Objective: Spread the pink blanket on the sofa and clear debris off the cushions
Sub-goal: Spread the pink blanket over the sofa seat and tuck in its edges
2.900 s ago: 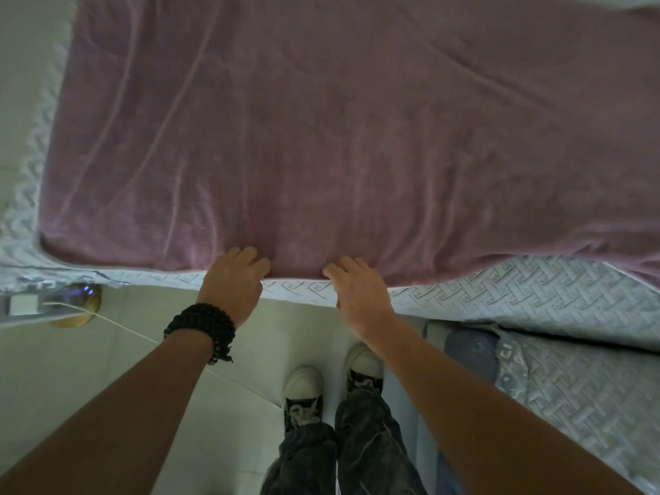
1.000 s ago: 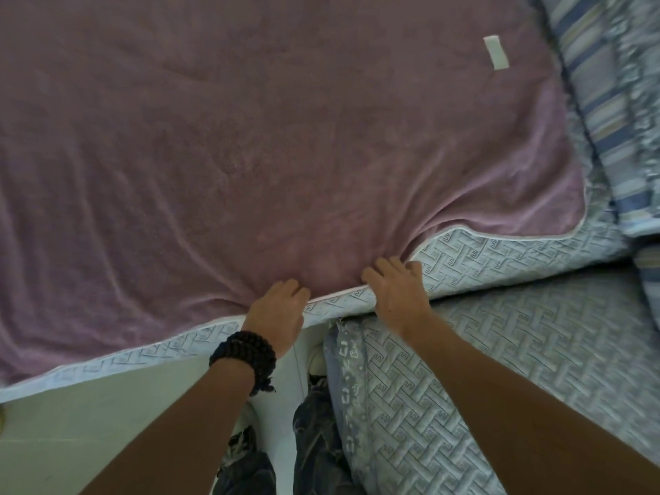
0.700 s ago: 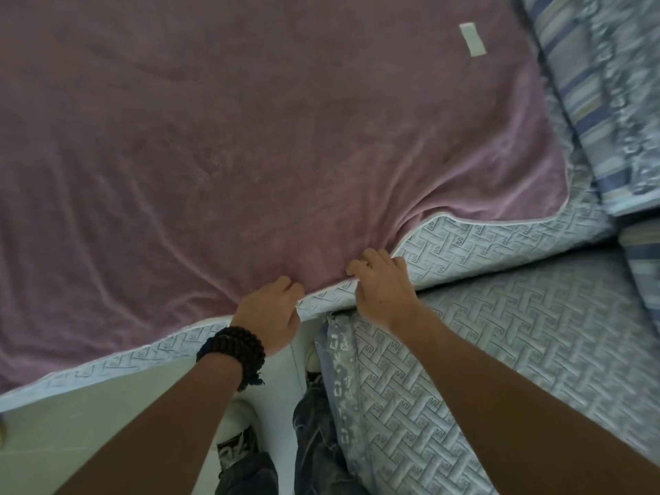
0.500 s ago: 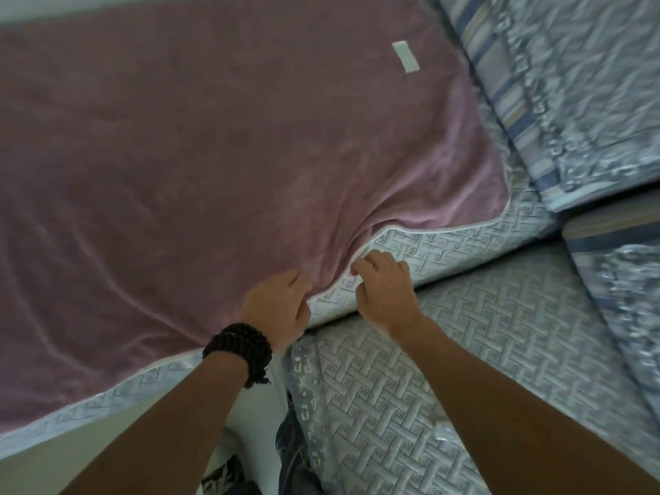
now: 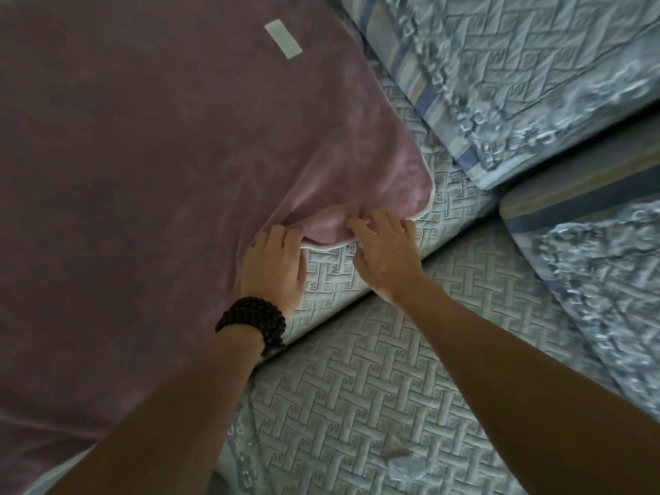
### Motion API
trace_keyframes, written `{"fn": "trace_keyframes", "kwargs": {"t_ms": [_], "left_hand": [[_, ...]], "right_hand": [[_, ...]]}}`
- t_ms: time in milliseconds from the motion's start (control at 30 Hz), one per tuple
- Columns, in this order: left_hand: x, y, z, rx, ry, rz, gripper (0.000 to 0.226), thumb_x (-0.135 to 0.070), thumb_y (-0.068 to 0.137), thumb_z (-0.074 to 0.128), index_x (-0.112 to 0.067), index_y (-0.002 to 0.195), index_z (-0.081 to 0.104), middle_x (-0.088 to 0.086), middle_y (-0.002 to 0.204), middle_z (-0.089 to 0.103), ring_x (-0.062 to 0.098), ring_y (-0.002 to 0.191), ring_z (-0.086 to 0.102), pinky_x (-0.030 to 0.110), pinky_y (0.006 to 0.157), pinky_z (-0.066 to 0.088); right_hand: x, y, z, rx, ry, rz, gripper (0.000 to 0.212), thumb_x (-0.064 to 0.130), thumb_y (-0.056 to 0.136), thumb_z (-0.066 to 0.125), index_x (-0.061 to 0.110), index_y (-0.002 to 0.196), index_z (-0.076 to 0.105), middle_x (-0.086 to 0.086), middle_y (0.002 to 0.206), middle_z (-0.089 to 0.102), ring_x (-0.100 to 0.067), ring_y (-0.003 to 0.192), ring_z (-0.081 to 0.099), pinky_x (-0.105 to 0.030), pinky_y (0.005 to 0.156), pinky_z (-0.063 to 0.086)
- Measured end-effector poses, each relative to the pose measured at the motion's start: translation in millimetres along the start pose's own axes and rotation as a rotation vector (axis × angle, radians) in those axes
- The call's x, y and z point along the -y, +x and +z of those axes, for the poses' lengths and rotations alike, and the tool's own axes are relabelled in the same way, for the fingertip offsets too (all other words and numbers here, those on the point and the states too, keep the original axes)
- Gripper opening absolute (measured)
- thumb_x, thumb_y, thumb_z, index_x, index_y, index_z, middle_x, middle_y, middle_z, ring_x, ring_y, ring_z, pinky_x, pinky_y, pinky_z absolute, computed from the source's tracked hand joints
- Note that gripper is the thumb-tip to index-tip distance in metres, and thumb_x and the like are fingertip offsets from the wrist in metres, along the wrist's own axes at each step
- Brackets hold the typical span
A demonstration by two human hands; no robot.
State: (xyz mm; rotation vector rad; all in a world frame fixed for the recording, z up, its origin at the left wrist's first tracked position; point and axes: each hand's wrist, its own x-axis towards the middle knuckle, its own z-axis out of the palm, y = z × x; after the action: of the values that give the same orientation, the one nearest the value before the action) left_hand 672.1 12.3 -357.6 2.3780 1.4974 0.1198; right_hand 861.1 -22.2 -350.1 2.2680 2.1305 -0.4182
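Note:
The pink blanket (image 5: 150, 166) lies spread over the sofa's quilted grey seat cover (image 5: 328, 280), filling the left of the view. A white label (image 5: 283, 40) sits on it near the top. Its near right edge is bunched into a fold between my hands. My left hand (image 5: 275, 269), with a black bead bracelet on the wrist, rests on the blanket's edge with fingers curled into the fold. My right hand (image 5: 387, 251) presses fingertips on the white-trimmed hem, fingers apart. A small pale speck of debris (image 5: 398, 455) lies on the lower quilted cushion.
A second quilted seat section (image 5: 375, 387) runs below the hands to the right. Blue-grey patterned back cushions (image 5: 518, 73) stand at the upper right, with another (image 5: 607, 280) at the right edge.
I have shifted right along the sofa, so the floor and my shoes have left the view. The blanket edge is now bunched into a fold, and both hands have moved onto it.

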Motion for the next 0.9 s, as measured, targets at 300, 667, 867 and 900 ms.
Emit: {"fn": "trace_keyframes", "kwargs": {"t_ms": [300,667,867,900], "left_hand": [[-37.5,-25.2,14.6,0.198,-0.036,0.171,0.028,0.004,0.060,0.072,-0.011,0.079,0.058,0.004,0.077,0.056,0.022,0.063,0.054,0.030,0.048,0.038],[-17.7,3.1,18.0,0.005,0.051,0.144,0.024,-0.014,0.078,0.058,-0.017,0.101,0.061,0.004,0.099,0.057,0.025,0.089,0.053,0.039,0.072,0.042],[-6.9,0.7,31.1,0.139,0.242,0.163,0.060,-0.048,0.085,0.054,-0.031,0.140,0.036,0.014,0.151,0.027,0.036,0.127,0.033,0.059,0.095,0.031],[-7.5,-1.5,33.4,0.154,0.250,0.160,0.065,-0.051,0.085,0.054,-0.033,0.143,0.031,0.014,0.154,0.022,0.037,0.130,0.030,0.061,0.097,0.030]], "right_hand": [[-33.0,5.9,5.6,-0.004,-0.054,0.135,0.025,-0.002,0.076,0.063,0.013,0.096,0.069,-0.008,0.099,0.062,-0.032,0.105,0.053,-0.050,0.096,0.033],[-44.7,1.6,1.4,-0.044,0.095,0.220,0.072,-0.004,0.067,0.063,0.021,0.133,0.047,-0.016,0.144,0.036,-0.035,0.132,0.036,-0.052,0.109,0.030],[-64.0,-1.1,10.7,0.243,-0.010,0.293,0.114,0.012,0.081,0.066,0.029,0.150,-0.023,-0.011,0.158,-0.032,-0.027,0.148,-0.023,-0.053,0.122,0.004],[-62.9,-0.9,11.7,0.266,-0.005,0.329,0.117,0.014,0.081,0.067,0.029,0.149,-0.027,-0.010,0.156,-0.037,-0.027,0.147,-0.026,-0.054,0.122,0.002]]}}
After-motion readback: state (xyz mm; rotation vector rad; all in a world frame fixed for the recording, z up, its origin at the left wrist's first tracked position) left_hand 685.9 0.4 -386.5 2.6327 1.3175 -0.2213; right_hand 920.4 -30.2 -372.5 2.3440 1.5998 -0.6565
